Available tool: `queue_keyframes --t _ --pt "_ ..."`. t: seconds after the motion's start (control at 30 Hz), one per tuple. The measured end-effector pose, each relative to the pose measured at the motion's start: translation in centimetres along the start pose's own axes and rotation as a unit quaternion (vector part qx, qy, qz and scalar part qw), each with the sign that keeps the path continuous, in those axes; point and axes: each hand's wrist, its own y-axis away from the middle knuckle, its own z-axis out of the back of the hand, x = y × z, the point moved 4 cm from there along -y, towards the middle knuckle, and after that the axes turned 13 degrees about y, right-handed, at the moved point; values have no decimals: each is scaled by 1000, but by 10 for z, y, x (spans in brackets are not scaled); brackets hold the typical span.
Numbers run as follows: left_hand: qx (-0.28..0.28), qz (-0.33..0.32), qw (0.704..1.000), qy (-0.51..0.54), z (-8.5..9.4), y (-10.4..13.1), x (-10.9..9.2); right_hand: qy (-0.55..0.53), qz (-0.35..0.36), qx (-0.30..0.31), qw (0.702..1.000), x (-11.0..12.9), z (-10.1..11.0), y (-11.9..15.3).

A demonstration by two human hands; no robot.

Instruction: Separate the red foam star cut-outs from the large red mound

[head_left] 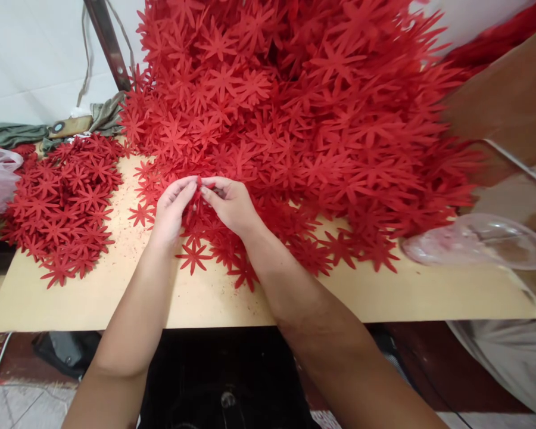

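Note:
Both hands meet above the table at the front edge of a large heap of red star-shaped flower pieces (295, 131). My left hand (175, 205) pinches a small red flower piece (199, 186) between thumb and fingers. From the other side, my right hand (231, 202) grips the same piece with thumb and forefinger, its fingertips almost touching those of my left. Fingers partly hide the piece. Just below the hands, a single red flower (193, 256) lies flat on the wood.
A smaller pile of darker red flowers (67, 202) lies at the left, beside a plastic bag (0, 176). A clear plastic container (473, 241) rests at the right near cardboard boxes (509, 119). The pale table's front edge (406, 313) runs below.

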Motion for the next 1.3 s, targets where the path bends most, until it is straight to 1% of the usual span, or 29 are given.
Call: queue_keyframes --t 0.1,0.17,0.2,0.27,0.33,0.4,0.53,0.63,0.73,0.83,0.93,1.03,1.13,1.23,1.3 --pt "-25 -64 997 -45 0 -1 -2 -3 -16 -49 999 -2 7 -1" --pt "-53 -97 992 -69 5 -3 -4 -6 -29 -92 995 -2 15 -2" --pt "-63 -99 990 -75 8 -4 -5 -10 -33 -110 993 -1 19 -3" --pt "-72 -81 991 -74 14 -7 -5 -23 -41 -130 990 -1 24 -4" --pt "-64 -58 994 -67 16 -8 -5 -32 -46 -127 990 -1 25 -5" --pt "-48 -54 995 -66 12 -7 -5 -20 -42 -114 992 1 22 -5" --pt "-8 -51 995 -82 1 -3 2 46 -19 -104 993 6 18 -1" --pt "-2 -42 995 -95 0 -3 10 96 -23 -115 988 7 19 1" --pt "12 -44 994 -95 0 -3 14 143 -19 -114 983 8 18 4" --pt "20 -44 994 -95 -2 -2 15 159 -15 -115 980 10 16 5" --pt "-9 -41 995 -88 -2 -1 14 141 -12 -119 983 12 15 5" --pt "-37 -44 996 -62 1 -2 12 85 -6 -98 992 12 12 3" --pt "-12 -42 997 -57 0 -3 10 27 -12 -71 997 9 7 1" --pt "13 -53 995 -83 -1 -3 11 -14 -10 -77 997 7 6 1" --pt "8 -60 995 -84 -1 -3 12 -28 -1 -80 996 7 5 1"
